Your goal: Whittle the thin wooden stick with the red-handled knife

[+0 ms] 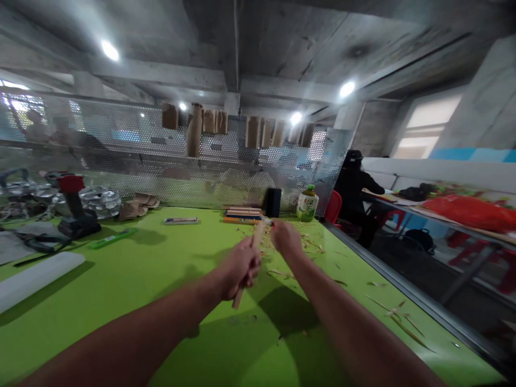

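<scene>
Wooden stick (258, 236) inside table edge (403, 290)

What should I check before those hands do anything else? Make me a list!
1. Left hand gripping the wooden strip: ok.
2. Right hand closed around the small tool: ok.
3. Tool's edge safe and sharp: cannot tell, it's blurred and mostly hidden.
4. Green table swept of shavings: not ok, they're scattered about.
5. Bottle upright with its cap on: ok.
</scene>
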`<act>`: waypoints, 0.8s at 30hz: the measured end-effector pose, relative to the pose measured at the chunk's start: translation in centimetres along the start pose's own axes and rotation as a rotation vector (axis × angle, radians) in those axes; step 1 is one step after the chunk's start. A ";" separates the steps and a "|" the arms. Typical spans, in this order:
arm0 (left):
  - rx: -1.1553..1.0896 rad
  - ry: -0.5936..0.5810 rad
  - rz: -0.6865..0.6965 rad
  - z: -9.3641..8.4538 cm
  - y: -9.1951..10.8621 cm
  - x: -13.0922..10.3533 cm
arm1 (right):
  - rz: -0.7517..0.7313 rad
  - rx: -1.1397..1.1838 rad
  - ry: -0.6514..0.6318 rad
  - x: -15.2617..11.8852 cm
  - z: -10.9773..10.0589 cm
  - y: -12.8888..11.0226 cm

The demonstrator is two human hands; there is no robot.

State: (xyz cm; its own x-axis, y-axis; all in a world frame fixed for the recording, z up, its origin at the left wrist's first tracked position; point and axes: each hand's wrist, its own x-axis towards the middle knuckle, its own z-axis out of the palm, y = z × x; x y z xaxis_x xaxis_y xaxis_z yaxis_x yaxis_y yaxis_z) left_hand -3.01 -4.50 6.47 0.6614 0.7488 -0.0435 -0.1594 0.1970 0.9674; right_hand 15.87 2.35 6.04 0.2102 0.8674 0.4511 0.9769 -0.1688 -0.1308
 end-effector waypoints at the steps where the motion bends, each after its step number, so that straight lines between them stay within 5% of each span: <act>1: 0.036 -0.064 -0.037 0.4 -0.3 -0.2 | 0.088 -0.005 -0.014 0.4 0.0 1.0; 3: 0.021 -0.165 -0.037 0.9 -1.0 -0.4 | 0.162 -0.023 -0.002 0.9 0.0 2.6; 6: -0.006 -0.053 -0.001 0.1 -1.4 0.4 | 0.154 0.000 0.041 0.8 0.0 3.2; 12: -0.087 0.050 0.065 -2.8 -0.3 2.3 | -0.070 0.062 0.018 -1.4 0.4 -1.3; 17: -0.097 0.114 0.073 -2.3 0.3 2.4 | -0.195 0.009 -0.042 -2.8 0.8 -3.3; 24: -0.050 0.222 0.047 -0.9 0.3 1.9 | -0.226 -0.015 -0.014 -2.3 0.6 -2.9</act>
State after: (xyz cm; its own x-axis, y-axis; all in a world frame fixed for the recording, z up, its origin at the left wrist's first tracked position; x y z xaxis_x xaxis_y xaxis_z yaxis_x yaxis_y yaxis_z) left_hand -2.51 -2.45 6.48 0.4762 0.8775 -0.0575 -0.2258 0.1852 0.9564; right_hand 12.57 1.16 4.82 -0.0143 0.8902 0.4554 0.9996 0.0235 -0.0146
